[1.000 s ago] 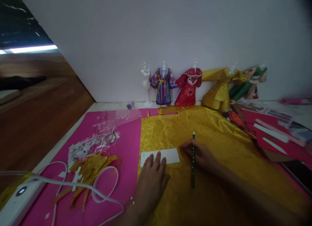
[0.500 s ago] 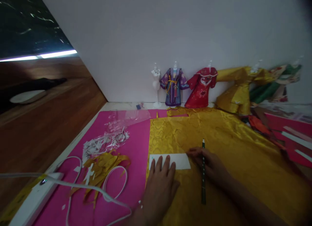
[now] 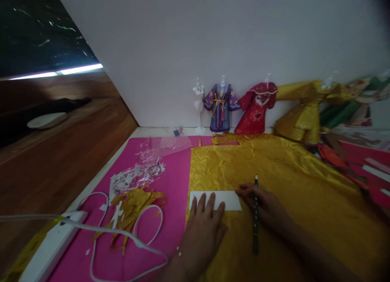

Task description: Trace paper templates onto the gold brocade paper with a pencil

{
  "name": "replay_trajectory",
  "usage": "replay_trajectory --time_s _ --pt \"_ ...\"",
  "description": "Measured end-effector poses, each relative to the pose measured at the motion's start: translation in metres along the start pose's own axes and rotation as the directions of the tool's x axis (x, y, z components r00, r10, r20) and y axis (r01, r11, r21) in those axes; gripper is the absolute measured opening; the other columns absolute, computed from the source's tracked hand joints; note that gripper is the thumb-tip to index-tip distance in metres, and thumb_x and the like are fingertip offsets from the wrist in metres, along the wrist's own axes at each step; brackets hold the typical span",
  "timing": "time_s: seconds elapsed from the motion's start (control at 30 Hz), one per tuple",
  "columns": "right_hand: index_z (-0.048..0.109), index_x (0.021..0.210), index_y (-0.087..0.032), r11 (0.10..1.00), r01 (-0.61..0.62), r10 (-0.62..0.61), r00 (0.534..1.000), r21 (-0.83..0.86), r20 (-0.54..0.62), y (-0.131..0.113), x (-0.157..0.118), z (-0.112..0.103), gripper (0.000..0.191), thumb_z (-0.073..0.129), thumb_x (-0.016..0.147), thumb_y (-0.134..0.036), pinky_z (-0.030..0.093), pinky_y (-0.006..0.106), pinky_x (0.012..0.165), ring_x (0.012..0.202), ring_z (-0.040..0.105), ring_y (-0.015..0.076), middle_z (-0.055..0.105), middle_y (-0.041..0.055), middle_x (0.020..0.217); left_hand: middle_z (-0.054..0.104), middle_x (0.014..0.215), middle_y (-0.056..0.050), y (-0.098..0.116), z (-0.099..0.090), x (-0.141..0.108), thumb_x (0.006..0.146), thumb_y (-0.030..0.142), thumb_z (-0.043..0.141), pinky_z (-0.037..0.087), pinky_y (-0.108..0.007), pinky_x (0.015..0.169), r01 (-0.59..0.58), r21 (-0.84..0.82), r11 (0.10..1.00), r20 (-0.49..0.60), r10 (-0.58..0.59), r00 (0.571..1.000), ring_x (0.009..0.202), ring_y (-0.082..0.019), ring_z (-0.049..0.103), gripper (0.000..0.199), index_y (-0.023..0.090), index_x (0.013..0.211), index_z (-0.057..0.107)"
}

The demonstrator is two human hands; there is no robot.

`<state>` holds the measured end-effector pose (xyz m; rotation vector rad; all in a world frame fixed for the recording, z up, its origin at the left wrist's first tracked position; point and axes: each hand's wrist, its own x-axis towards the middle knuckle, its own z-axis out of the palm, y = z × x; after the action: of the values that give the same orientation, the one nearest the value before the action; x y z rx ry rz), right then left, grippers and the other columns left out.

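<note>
A small white paper rectangle (image 3: 233, 201) lies on the patterned golden-yellow fabric (image 3: 304, 196), near the fabric's left edge. My left hand (image 3: 202, 235) rests on the paper with its fingers spread and flat. At the paper's right end, the fingertips of my right hand (image 3: 265, 203) touch or nearly touch its edge. A dark green dotted pencil (image 3: 255, 229) is held in my right hand, its pale tip pointing away from me. Part of the right hand's grip on it is hidden.
Pink sheeting (image 3: 173, 176) carries yellow fabric scraps (image 3: 134, 205), white paper clippings (image 3: 131, 180) and a looping white cable (image 3: 122, 232). A white power strip (image 3: 55, 245) is at left. Along the wall stand a bare mini mannequin (image 3: 198, 105) and several dressed ones, including a red dress (image 3: 257, 111).
The camera view has turned slightly left, so everything sits a little further right. Both hands, the paper and the pencil keep the same arrangement.
</note>
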<state>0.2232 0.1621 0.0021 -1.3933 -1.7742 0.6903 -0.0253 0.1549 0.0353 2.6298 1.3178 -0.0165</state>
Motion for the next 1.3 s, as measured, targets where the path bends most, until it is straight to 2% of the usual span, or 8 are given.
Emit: replay_trajectory --time_s 0.2,0.63,0.8,1.1,1.3 --pt "0.065 0.095 -0.027 1.000 0.002 -0.002 1.000 0.013 0.018 -0.0029 0.0003 -0.0008 0.016 0.051 0.100 -0.033 0.053 0.051 0.093 0.116 0.065 0.0291 0.074 0.0080 0.117 0.037 0.159 -0.015 -0.0001 -0.0043 0.0013 0.095 0.037 0.061 0.028 -0.069 0.115 0.003 -0.004 1.000 0.033 -0.003 0.999 0.144 -0.043 0.034 0.058 0.025 0.149 0.045" --pt "0.062 0.094 -0.028 1.000 0.013 -0.013 0.999 0.011 0.030 0.0009 0.0001 0.0005 0.015 0.049 0.100 -0.032 0.053 0.050 0.093 0.119 0.063 0.0293 0.075 0.0066 0.115 0.036 0.159 -0.016 -0.0004 0.0002 0.0003 0.095 0.038 0.060 0.026 -0.069 0.116 0.003 -0.011 1.000 0.003 -0.003 1.000 0.145 -0.042 0.033 0.057 0.025 0.149 0.045" --pt "0.061 0.093 -0.028 1.000 0.018 -0.018 1.000 0.009 0.014 0.0020 0.0006 0.0010 0.014 0.050 0.100 -0.034 0.052 0.051 0.092 0.118 0.063 0.0302 0.075 0.0061 0.113 0.032 0.162 -0.012 -0.0001 0.0004 0.0015 0.094 0.036 0.062 0.025 -0.067 0.117 0.017 -0.011 1.000 0.007 -0.017 1.000 0.147 -0.042 0.030 0.057 0.026 0.149 0.046" --pt "0.062 0.095 -0.028 0.998 0.056 -0.056 0.998 0.007 -0.016 -0.0034 0.0032 0.0012 0.012 0.050 0.099 -0.028 0.053 0.049 0.091 0.115 0.065 0.0285 0.076 0.0063 0.111 0.034 0.161 -0.010 -0.0055 0.0024 0.0031 0.098 0.040 0.055 0.025 -0.070 0.116 -0.004 0.002 1.000 0.007 0.004 1.000 0.146 -0.043 0.031 0.055 0.026 0.150 0.044" --pt "0.063 0.099 -0.027 0.998 0.054 -0.054 0.998 -0.008 -0.021 -0.0044 0.0036 0.0010 0.013 0.050 0.099 -0.028 0.053 0.049 0.091 0.115 0.065 0.0281 0.075 0.0080 0.112 0.034 0.161 -0.010 -0.0052 0.0035 0.0054 0.098 0.034 0.056 0.027 -0.069 0.115 -0.018 0.029 0.999 -0.006 0.018 1.000 0.145 -0.043 0.032 0.053 0.036 0.150 0.043"
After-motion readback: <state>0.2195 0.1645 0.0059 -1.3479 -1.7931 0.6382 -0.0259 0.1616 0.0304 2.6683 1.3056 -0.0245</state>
